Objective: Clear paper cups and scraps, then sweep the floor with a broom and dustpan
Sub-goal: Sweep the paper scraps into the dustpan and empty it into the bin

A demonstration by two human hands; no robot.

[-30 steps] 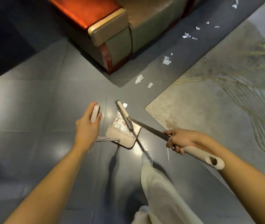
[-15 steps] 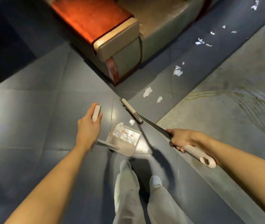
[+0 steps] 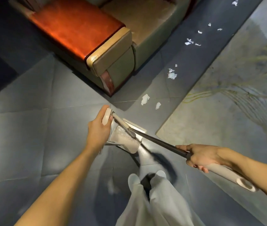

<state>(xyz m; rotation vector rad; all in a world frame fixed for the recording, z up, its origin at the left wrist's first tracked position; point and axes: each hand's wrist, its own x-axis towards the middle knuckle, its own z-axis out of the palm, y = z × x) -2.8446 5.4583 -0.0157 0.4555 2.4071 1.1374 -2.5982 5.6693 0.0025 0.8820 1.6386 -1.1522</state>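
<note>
- The broom point(image 3: 158, 142) has been pulled back: half a second ago its head lay on the floor point(image 3: 31, 136) beyond the dustpan point(image 3: 127, 144), and now it lies across the pan's open mouth, its far tip just beside the left hand point(image 3: 97, 132).
- The view has also swung, so the sofa point(image 3: 118, 69) and the trail of paper scraps point(image 3: 145, 99) sit lower and nearer than before.
- The left hand holds the pale grip at the top of the dustpan's handle, fingers curled round it and thumb along the side.
- The right hand point(image 3: 199, 156) is wrapped tight around the broom where the dark shaft meets the pale end piece, which sticks out behind the wrist.
- The dustpan is on the grey floor straight ahead of the person's shoes point(image 3: 132, 179), between the two hands, with a row of comb teeth along its near edge. Pale bits show inside it under the broom head, too blurred to make out.
- The nearest two scraps lie on the floor past the pan, near the corner of the sofa. More are strung out farther away along the dark strip between the sofa and the rug point(image 3: 219, 119).
- Pale trousers point(image 3: 158, 201) fill the bottom centre of the view.
</note>
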